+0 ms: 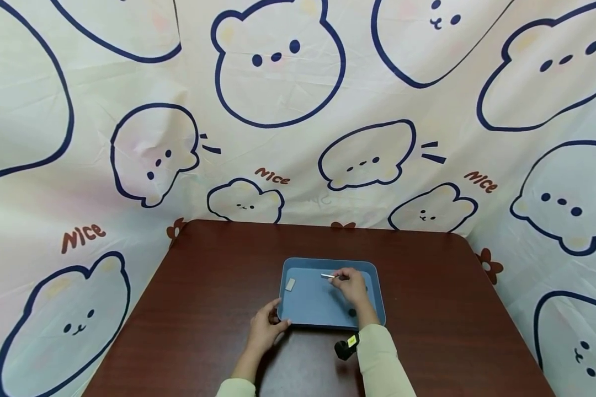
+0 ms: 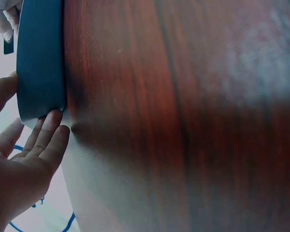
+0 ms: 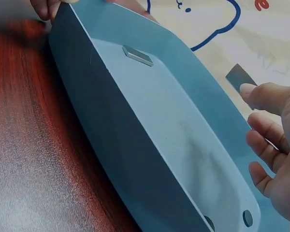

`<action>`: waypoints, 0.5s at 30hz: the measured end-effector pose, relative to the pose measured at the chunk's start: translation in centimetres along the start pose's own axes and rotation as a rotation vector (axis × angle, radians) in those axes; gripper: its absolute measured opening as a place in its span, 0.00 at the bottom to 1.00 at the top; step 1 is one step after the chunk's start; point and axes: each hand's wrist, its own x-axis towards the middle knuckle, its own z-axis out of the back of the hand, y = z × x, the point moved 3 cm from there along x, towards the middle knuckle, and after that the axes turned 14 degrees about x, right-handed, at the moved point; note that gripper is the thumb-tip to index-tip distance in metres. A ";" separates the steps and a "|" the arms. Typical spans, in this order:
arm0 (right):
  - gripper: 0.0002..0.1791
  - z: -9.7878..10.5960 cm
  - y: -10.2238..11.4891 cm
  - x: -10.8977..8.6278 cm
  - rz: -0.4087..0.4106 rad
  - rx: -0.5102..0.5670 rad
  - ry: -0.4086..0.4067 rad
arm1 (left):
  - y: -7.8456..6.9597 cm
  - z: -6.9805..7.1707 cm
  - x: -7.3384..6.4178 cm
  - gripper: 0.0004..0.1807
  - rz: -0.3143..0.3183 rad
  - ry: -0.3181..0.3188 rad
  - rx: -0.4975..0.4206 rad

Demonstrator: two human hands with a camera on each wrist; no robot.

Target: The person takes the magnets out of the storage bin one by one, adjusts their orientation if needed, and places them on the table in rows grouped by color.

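A shallow blue tray (image 1: 313, 309) stands on the table. My left hand (image 1: 264, 331) holds its near left corner, thumb at the front wall and fingers along the left side. Over the tray, my right hand (image 1: 351, 286) pinches a thin grey rectangular piece (image 3: 239, 77) between thumb and fingertips. A similar flat rectangular piece (image 1: 290, 284) lies on the tray floor toward the left. Two small dark discs are at the tray's right side, one disc (image 3: 247, 218) showing whole and the other disc (image 3: 209, 223) partly hidden by the near wall.
The dark reddish-brown wooden table (image 1: 218, 275) extends around the tray. A cream cloth (image 1: 278, 99) printed with bear outlines hangs behind and at both sides. A black device with a yellow label (image 1: 347, 346) sits at my right wrist.
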 end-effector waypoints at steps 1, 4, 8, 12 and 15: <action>0.03 0.0 0.0 0.0 0.004 -0.001 -0.001 | 0.0 0.0 0.0 0.31 0.000 0.002 -0.002; 0.03 0.0 0.2 -0.1 0.029 0.019 0.007 | 0.2 0.2 0.0 0.32 0.000 -0.008 0.005; 0.03 0.3 0.7 -0.4 0.096 0.055 0.002 | 0.2 0.3 0.0 0.32 -0.009 -0.019 0.030; 0.03 1.4 1.2 -1.1 0.148 0.059 -0.031 | -0.1 0.0 0.1 0.32 -0.038 -0.011 0.035; 0.03 2.4 1.2 -1.6 0.151 0.042 -0.031 | -0.2 -0.4 0.1 0.33 -0.045 -0.013 0.035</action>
